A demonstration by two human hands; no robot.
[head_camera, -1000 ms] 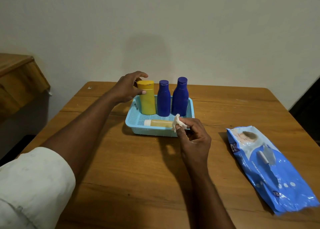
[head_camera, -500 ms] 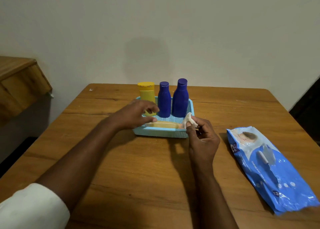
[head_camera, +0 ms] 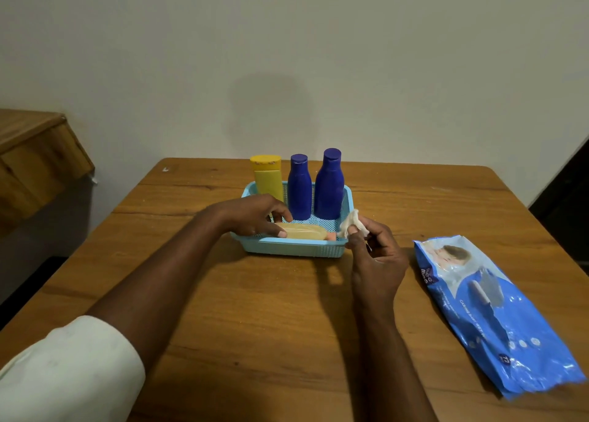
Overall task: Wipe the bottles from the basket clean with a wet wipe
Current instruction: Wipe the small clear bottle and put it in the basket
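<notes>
Left hand [head_camera: 255,216]: fingers curling round the pale bottle [head_camera: 304,232] lying in the basket [head_camera: 293,249].
Right hand [head_camera: 374,255]: fingertips pinching the crumpled wipe [head_camera: 350,224] just beside the basket's right corner.
Other bottles [head_camera: 299,187]: standing upright at the basket's back.

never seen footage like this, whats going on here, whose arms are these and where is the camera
No robot here: the arms belong to a person wearing a wide-angle camera on the head, looking forward and down at a wooden table. On it stands a light blue basket holding an upright yellow bottle, two upright dark blue bottles, and a pale bottle lying on its side. The left hand grips that lying bottle. The right hand pinches a crumpled white wipe beside the basket. A blue pack of wet wipes lies to the right.
</notes>
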